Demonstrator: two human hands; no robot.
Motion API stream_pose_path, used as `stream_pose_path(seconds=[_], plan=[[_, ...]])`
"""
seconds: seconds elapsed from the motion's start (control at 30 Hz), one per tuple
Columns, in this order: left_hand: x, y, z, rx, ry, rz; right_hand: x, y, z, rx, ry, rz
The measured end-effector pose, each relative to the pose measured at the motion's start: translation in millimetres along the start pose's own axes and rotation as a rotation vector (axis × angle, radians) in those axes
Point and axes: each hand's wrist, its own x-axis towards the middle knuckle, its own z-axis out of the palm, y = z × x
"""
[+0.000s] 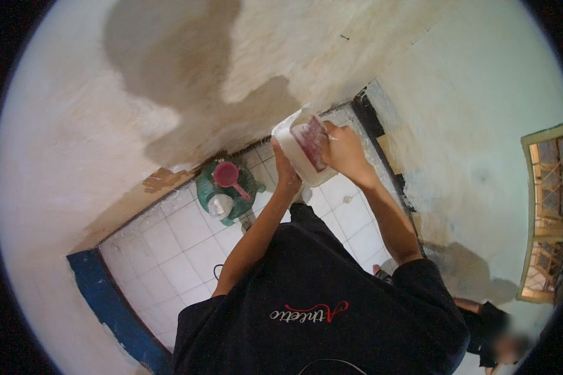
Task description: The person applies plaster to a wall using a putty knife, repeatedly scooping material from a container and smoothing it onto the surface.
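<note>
My left hand [286, 167] is wrapped round the near left side of a white plastic tub [284, 134], holding it up over the floor. My right hand [346, 152] grips a flat maroon spreader [309, 145] by its right edge. White paste is smeared on the spreader's face, and it rests in or against the mouth of the tub. The tub's far rim is coated with white. How much paste is inside cannot be made out.
Below on the white tiled floor [187, 231] lies a green sack [254, 182] with a pink dipper [226, 174] and a white piece [220, 206] on it. Patchy walls [187, 112] meet at a corner ahead. A barred window [545, 212] is right; another person [491, 331] is lower right.
</note>
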Motion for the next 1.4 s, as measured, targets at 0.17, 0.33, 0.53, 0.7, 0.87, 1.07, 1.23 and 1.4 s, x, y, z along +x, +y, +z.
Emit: stream_pose_path(seconds=[0.17, 0.33, 0.53, 0.7, 0.87, 1.07, 1.23, 1.4], plan=[[39, -17, -6, 0.065, 0.03, 0.031, 29, 23, -5, 0.047, 0.063, -0.059], [76, -84, 47, 0.047, 0.023, 0.057, 49, 106, -21, -0.146, 0.002, -0.102], [124, -158, 72, 0.076, 0.079, 0.12, 45, 171, -11, 0.001, 0.138, -0.251], [146, -195, 87, 0.018, 0.093, 0.143, 52, 208, -23, 0.07, 0.359, -0.221], [172, -219, 87, 0.187, 0.13, 0.202, 51, 224, 24, 0.029, 0.227, -0.074], [189, -210, 100, 0.005, 0.105, 0.128, 71, 234, 6, 0.099, 0.23, -0.045], [226, -200, 66, 0.064, -0.001, 0.179, 95, 201, 6, 0.107, 0.079, -0.076], [223, -178, 110, 0.02, 0.047, 0.119, 118, 213, -7, 0.203, 0.237, -0.038]])
